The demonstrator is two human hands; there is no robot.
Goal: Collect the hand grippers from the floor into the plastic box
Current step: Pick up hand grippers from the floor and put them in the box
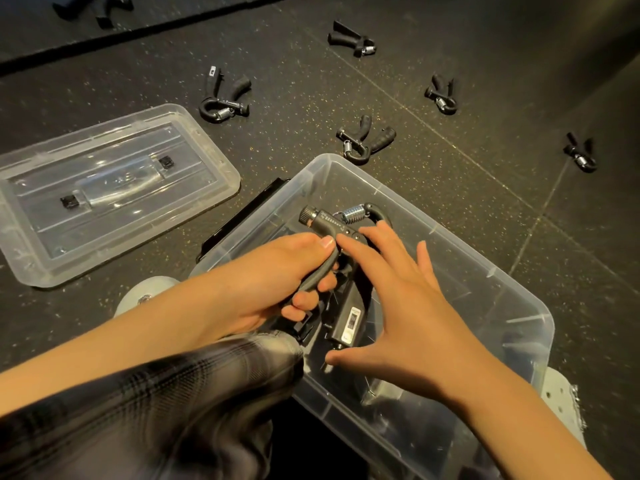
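A clear plastic box (491,271) stands on the dark floor in front of me. Over its inside, my left hand (277,282) grips one handle of a black hand gripper (332,223) with a steel spring. My right hand (401,306) is spread open, its fingertips touching that gripper's top and its thumb under the other handle. Several more black hand grippers lie on the floor beyond the box: the nearest one (363,140) just past the box rim, another (225,98) to the left, others (441,95) further out.
The box's clear lid (114,188) lies flat on the floor to the left. A knee in plaid fabric (173,393) fills the lower left. A raised black mat edge (138,32) runs across the far left, with more grippers (104,8) beyond it.
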